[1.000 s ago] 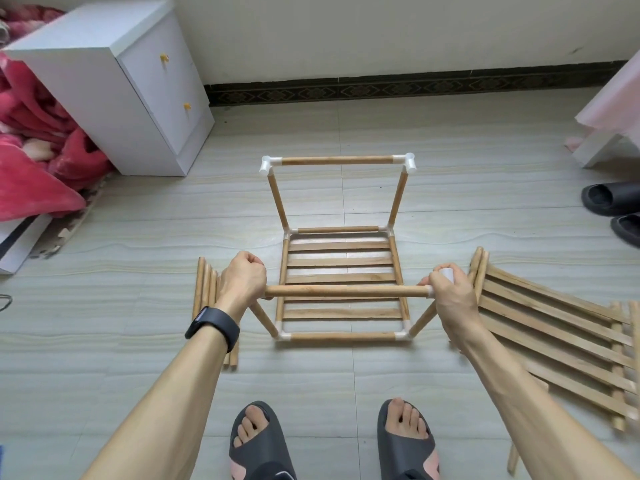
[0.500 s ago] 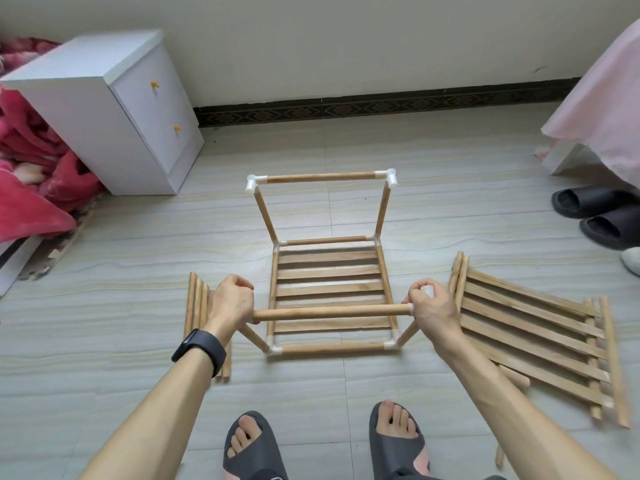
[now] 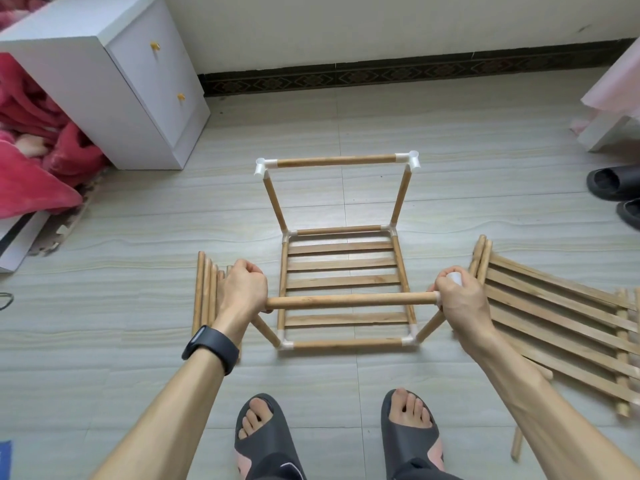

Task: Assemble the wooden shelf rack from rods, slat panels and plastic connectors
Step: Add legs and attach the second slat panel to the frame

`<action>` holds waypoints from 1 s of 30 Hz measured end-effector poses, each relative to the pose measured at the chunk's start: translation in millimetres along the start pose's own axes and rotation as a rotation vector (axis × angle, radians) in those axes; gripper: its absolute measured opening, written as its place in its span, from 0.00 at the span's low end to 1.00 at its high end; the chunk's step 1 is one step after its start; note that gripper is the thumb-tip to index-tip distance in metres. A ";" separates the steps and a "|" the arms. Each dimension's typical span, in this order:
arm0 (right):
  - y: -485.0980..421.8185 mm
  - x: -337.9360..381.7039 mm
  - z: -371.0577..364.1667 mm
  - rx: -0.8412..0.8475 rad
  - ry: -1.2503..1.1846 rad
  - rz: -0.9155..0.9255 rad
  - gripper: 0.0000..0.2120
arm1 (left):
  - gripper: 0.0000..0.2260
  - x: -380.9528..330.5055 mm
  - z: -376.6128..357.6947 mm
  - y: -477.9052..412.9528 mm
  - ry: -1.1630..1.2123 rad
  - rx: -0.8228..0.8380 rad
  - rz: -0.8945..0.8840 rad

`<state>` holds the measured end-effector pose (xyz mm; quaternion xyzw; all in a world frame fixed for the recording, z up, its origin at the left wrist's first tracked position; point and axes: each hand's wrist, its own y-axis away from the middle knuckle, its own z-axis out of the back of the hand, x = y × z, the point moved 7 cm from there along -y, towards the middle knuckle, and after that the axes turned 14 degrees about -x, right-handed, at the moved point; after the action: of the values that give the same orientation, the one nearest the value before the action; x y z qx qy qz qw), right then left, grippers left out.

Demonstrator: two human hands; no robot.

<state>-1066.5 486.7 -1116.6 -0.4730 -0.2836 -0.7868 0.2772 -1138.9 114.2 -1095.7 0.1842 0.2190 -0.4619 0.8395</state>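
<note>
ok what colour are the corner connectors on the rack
White. The corner connectors show best in the head view, at the far top corners.

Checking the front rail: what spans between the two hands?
Head view: one wooden rod runs from the left hand to the plastic connector in the right hand, above the slat panel.

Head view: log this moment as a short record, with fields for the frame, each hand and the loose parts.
frame: rack frame on the floor, slat panel in its base
held part: front rod, horizontal, above the two near uprights
left: left hand grips the front rod's left end
right: right hand grips a white connector at the rod's right end
floor left: loose rods
floor right: spare slat panels
</note>
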 end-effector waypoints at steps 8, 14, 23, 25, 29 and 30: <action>5.1 -2.6 3.4 0.050 -0.030 0.006 0.07 | 0.12 -4.0 8.2 4.5 0.013 -0.071 -0.152; 14.5 -3.7 8.5 0.059 -0.084 0.003 0.05 | 0.12 -32.9 10.9 12.7 -0.319 -0.081 -0.511; -21.1 -125.0 76.0 -0.217 -0.430 -0.475 0.19 | 0.23 -156.3 -62.7 127.0 -0.299 0.301 -1.072; -31.2 -172.1 109.6 -0.413 -0.439 -0.652 0.14 | 0.26 -175.1 -83.9 151.3 -0.287 0.376 -1.162; -39.5 -235.6 166.2 -0.682 -0.418 -0.847 0.17 | 0.29 -187.3 -117.8 178.3 -0.306 0.469 -1.299; -43.2 -245.4 173.5 -0.694 -0.401 -0.871 0.20 | 0.30 -186.5 -122.2 178.2 -0.284 0.482 -1.293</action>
<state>-897.1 680.5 -1277.9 -0.5155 -0.2245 -0.7700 -0.3016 -1099.4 396.4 -1078.5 0.1360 0.0643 -0.9234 0.3531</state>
